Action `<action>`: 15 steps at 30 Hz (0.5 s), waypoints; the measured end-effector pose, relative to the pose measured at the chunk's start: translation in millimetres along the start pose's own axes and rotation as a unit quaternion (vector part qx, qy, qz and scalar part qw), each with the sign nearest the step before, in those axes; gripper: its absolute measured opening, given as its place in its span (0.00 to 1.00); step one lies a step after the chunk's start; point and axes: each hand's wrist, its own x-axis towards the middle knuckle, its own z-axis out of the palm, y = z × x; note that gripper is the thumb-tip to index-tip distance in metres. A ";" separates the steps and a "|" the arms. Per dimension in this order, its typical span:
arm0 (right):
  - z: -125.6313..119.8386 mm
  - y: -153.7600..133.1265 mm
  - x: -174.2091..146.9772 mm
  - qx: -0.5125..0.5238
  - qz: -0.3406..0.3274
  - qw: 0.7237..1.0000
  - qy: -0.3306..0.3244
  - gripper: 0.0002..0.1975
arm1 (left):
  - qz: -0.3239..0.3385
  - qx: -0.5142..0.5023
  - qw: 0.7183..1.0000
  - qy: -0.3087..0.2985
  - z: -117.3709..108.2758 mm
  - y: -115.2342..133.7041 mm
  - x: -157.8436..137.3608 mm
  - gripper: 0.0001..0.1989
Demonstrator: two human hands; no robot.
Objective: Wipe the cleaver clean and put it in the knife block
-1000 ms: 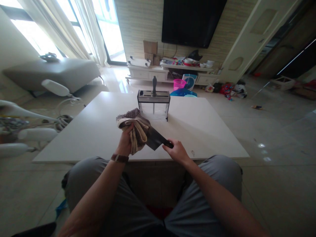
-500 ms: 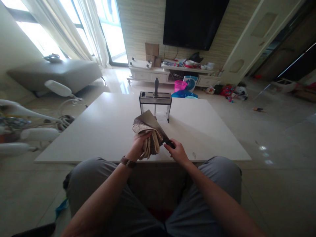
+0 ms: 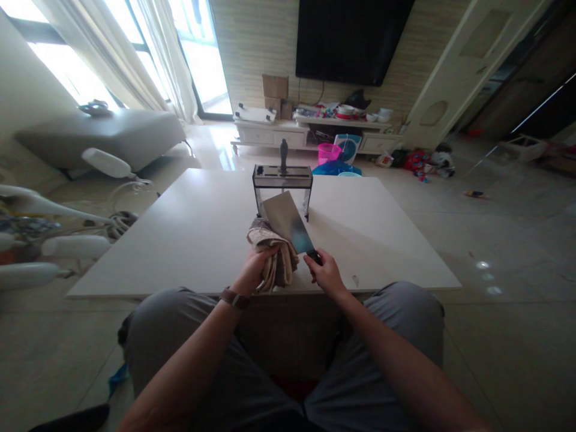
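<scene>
My right hand is closed round the black handle of a cleaver, whose broad metal blade points up and to the left. In my left hand is a bunched brown and beige cloth, its folds hanging down over the table's near edge. The cloth lies against the left lower side of the blade, partly overlapping it. Just behind the blade stands a knife block with a dark slotted top and clear sides; one black-handled tool sticks up from it.
The white table spreads in front of my knees, with a small clear item near its front edge. White lamp-like parts and cables are off to the left. Beyond are a pink basket and a low TV cabinet.
The blade has turned so that more of its flat side shows, and the cloth has shifted slightly down and right along it. Both hands keep their hold.
</scene>
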 end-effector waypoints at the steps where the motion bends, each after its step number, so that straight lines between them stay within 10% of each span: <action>1: 0.2 0.7 -0.2 0.001 0.000 1.000 -0.005 0.20 | 0.006 0.012 1.000 -0.009 1.6 -4.4 -2.6 0.26; 15: 0.1 -4.4 2.8 0.021 0.002 1.000 0.005 0.19 | 0.043 -0.005 0.998 0.040 -1.5 -1.7 5.0 0.22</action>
